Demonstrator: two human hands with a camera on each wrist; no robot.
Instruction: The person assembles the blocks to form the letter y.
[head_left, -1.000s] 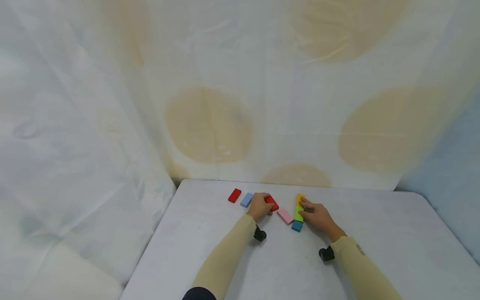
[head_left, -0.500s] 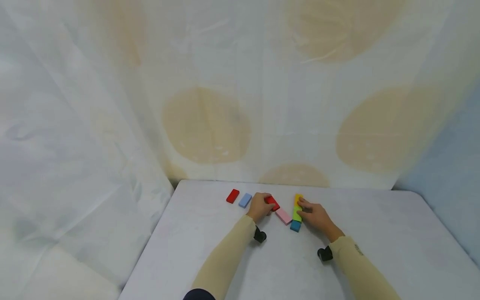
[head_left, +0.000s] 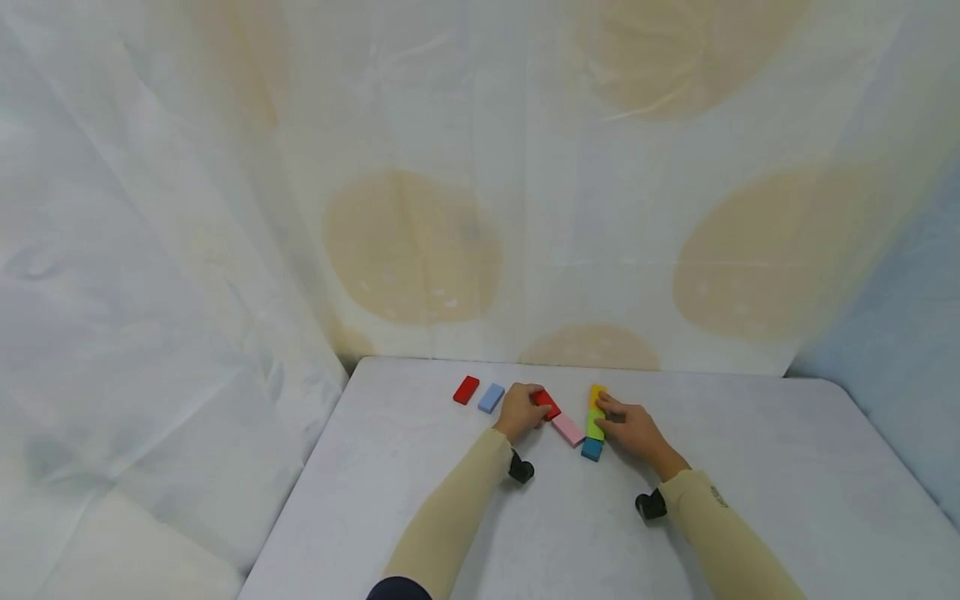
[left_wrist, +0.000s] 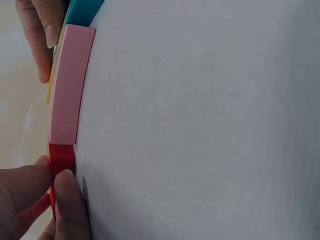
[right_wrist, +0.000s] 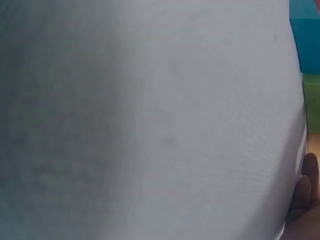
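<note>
**Lining up the coloured blocks, red one going in next**

Nearest on the white counter (head_left: pixel 675 533) is the teal block (head_left: pixel 592 450), with the green block (head_left: pixel 596 425) and yellow block (head_left: pixel 597 394) running away from it in a column. The right hand (head_left: pixel 633 432) rests against that column, fingers fairly straight. The pink block (head_left: pixel 568 430) lies just left. The left hand (head_left: pixel 521 411) pinches the red block (left_wrist: pixel 61 159), end-on against the pink. Looks like mid-placement; next needs squaring up. Farther left: a light blue block (head_left: pixel 491 397) and a second red block (head_left: pixel 466 389).
</note>
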